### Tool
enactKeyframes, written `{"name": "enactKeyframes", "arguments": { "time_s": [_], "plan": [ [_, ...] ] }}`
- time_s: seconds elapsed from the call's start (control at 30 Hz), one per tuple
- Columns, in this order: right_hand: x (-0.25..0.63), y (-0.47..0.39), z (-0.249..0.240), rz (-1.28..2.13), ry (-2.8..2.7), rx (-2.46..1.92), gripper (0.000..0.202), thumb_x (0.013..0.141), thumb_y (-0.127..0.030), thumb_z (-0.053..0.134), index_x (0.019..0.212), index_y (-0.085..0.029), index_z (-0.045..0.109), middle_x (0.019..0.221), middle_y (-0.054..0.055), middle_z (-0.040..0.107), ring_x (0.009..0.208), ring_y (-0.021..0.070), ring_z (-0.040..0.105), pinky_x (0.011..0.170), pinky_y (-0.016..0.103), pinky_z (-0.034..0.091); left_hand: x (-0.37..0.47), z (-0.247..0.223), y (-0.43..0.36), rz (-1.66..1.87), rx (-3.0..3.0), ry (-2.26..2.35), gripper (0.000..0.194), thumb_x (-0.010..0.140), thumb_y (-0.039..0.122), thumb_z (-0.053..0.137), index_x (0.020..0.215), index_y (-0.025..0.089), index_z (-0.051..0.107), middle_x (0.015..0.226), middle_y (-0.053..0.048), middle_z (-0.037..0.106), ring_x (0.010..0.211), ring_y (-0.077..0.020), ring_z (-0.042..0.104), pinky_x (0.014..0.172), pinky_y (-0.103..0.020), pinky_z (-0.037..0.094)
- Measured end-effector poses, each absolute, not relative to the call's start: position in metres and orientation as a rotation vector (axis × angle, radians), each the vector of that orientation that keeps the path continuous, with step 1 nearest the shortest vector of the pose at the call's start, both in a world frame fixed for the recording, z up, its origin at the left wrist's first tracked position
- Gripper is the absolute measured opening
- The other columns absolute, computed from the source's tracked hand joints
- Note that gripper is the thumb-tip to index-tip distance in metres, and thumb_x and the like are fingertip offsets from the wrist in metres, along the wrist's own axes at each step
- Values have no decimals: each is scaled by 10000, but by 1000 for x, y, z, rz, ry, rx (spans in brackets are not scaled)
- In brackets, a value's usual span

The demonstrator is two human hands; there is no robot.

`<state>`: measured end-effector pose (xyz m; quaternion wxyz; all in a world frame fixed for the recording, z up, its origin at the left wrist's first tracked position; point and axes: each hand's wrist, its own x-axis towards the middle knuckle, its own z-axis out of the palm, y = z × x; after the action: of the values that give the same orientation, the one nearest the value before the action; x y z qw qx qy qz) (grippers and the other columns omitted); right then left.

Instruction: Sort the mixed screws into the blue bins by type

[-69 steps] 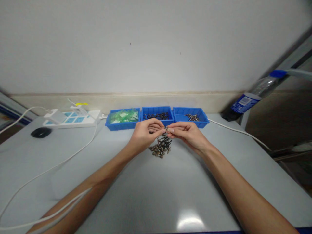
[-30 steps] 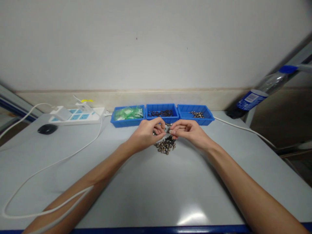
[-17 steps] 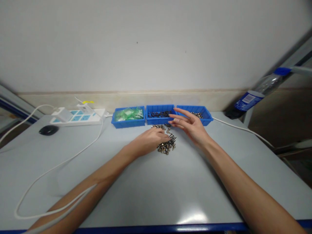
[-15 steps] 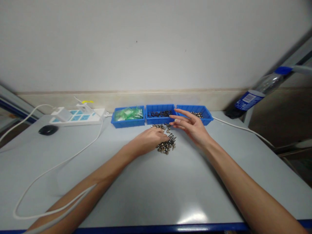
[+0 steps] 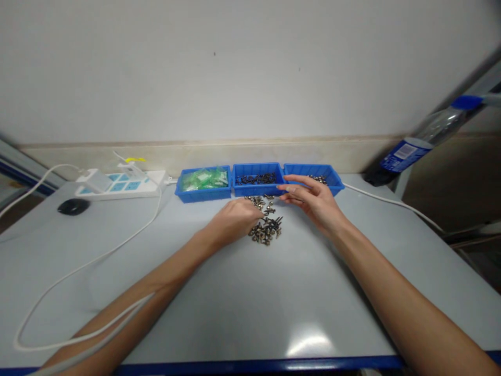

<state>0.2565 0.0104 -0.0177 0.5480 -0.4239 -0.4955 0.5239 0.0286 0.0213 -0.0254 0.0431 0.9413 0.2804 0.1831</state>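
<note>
My left hand (image 5: 237, 219) curls its fingers just left of the front screw pile (image 5: 266, 232), any pinch hidden, while my right hand (image 5: 319, 203), fingers spread, hovers farther, behind right.

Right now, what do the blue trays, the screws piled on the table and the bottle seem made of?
Blue trays: probably moulded plastic, slightly glossy; even colour, ribbed walls.
Screws: likely metal, with dark shafts and shiny, brassy heads; plating or solid metal can't be told.
Bottle: probably clear, glossy plastic, see-through near the top; glass isn't ruled out.
</note>
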Motion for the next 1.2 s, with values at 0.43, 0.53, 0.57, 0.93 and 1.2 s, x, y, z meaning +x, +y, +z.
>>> {"name": "enactKeyframes", "arguments": {
  "time_s": [0.43,0.53,0.57,0.93,1.2],
  "plan": [
    [260,0,-8,1330,-1593,-1029,299,744,-412,823,945,-193,788,804,60,779,775,205,739,797,374,598,34,-3,14,1052,2101,909,84,796,212,729,784,129,736,764,-48,759,678,-124,683,676,-229,577],
    [258,1,-11,1383,-1520,-1024,301,724,-390,845,951,-200,789,761,49,777,714,187,737,756,354,606,33,-4,14,1049,2100,871,85,805,212,729,799,128,734,777,-48,757,681,-118,679,698,-231,585],
    [257,1,-12,1406,-1502,-1024,309,721,-380,850,965,-203,787,755,48,778,701,181,736,743,345,607,33,-4,14,1047,2099,863,81,808,208,726,806,127,734,783,-49,757,683,-117,679,701,-230,586],
    [255,7,-11,1384,-1361,-1037,240,664,-370,880,820,-206,801,732,47,775,691,184,729,761,351,608,29,-7,17,867,2424,851,44,861,176,688,866,159,728,821,-27,765,726,-131,693,729,-244,553],
    [249,18,-18,1203,-1214,-976,494,702,-334,862,1173,-274,725,1244,76,727,1134,266,693,1023,467,521,33,-20,18,365,2977,596,302,896,22,539,1074,191,716,1038,-69,767,1067,-213,673,933,-345,508]
  ]
}}
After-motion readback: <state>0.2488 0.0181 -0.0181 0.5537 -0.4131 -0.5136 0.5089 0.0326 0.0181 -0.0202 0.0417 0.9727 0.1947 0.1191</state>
